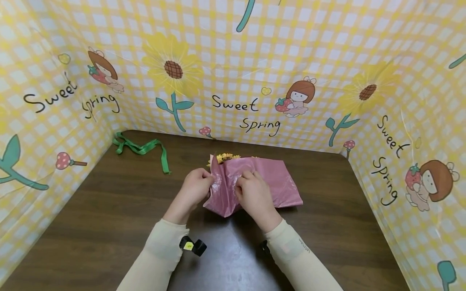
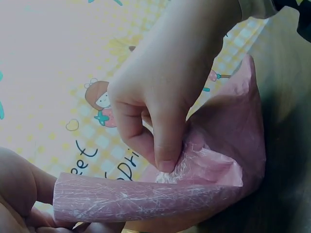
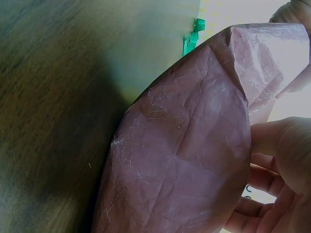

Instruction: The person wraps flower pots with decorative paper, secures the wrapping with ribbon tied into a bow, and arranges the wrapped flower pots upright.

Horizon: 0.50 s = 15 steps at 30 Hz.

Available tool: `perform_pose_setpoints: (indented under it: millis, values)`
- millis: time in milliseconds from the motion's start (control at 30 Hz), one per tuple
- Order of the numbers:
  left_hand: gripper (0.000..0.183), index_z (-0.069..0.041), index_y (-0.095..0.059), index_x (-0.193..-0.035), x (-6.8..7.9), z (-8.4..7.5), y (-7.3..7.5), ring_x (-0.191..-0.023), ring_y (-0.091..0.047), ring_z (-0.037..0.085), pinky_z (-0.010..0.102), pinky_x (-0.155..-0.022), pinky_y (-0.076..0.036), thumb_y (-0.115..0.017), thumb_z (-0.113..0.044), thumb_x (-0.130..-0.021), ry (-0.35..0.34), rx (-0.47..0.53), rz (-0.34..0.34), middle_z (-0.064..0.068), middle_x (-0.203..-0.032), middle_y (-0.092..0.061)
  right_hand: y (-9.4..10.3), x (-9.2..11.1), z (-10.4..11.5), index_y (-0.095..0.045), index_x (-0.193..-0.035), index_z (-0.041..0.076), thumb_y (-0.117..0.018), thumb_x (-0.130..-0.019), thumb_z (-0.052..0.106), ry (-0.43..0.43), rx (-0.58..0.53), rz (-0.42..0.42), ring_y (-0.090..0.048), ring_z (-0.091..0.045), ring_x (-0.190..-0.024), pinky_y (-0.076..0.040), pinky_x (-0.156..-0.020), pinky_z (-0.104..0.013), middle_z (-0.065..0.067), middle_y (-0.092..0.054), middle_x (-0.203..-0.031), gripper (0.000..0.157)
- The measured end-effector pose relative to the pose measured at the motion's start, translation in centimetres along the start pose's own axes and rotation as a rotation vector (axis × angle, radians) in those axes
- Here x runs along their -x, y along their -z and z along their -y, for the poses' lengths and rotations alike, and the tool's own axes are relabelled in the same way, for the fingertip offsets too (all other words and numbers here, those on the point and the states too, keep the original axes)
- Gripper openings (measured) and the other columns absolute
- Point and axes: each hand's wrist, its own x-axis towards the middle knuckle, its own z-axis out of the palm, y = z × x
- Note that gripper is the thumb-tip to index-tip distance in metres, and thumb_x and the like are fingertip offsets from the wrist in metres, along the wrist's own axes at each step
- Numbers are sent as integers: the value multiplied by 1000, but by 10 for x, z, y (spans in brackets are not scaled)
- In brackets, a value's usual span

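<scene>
A sheet of pink wrapping paper (image 1: 260, 178) lies folded and gathered around yellow flowers (image 1: 227, 157), whose heads show at its far edge. My left hand (image 1: 197, 186) pinches the paper's left edge; in the left wrist view, the fingers (image 2: 43, 187) hold a folded strip of it. My right hand (image 1: 255, 197) is at the middle of the sheet, its thumb and curled fingers pinching a gathered fold, seen in the left wrist view by the thumb (image 2: 166, 145). The flower stems are hidden.
A loose green ribbon (image 1: 142, 148) lies at the table's back left. Checked yellow cloth (image 1: 233, 64) printed with flowers and figures walls the dark wooden table (image 1: 91, 226) at the back and both sides.
</scene>
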Motion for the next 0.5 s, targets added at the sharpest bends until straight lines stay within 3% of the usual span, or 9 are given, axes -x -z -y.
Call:
perform_pose_setpoints:
  millis: [267, 500]
  values:
    - [13, 0, -60, -86, 8, 1, 4, -55, -49, 13, 27, -49, -40, -57, -8, -97, 14, 29, -11, 4, -70, -53, 2, -2, 15, -76, -78, 16, -81, -85, 18, 28, -48, 28, -54, -23, -77, -50, -70, -34, 3, -54, -78, 8]
    - [14, -2, -64, -84, 13, -1, 5, -69, -54, 19, 29, -54, -43, -61, -11, -95, -29, -50, -38, 9, -84, -60, 3, -2, 24, -78, -82, 16, -79, -87, 18, 26, -81, 54, -56, -23, -79, -51, -72, -34, 2, -58, -82, 5]
